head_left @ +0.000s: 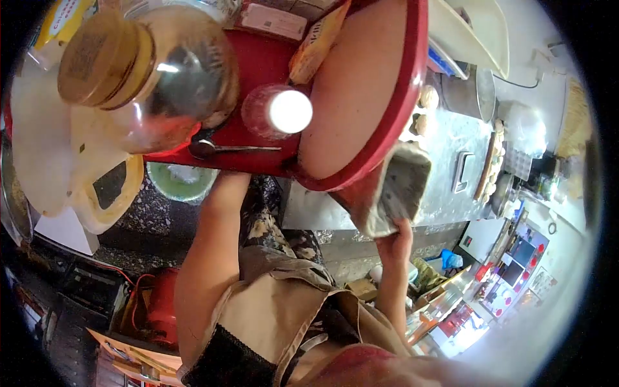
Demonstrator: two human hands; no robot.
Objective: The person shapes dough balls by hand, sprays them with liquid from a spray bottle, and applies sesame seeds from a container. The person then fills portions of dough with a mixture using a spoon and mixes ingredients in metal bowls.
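Observation:
My right hand grips the near rim of a worn, grey rectangular container, which is tilted so that its inside shows. My left forearm reaches up beneath a red shelf, which hides my left hand. Beside that forearm sits a green bowl with something whitish in it. The container lies close to the rim of a large red round basin or lid, at the edge of a metal worktop.
On the red shelf are a large jar with a gold lid, a white-capped bottle and a dark spoon. Round pale pieces line the worktop's far side. A red object lies low at the left.

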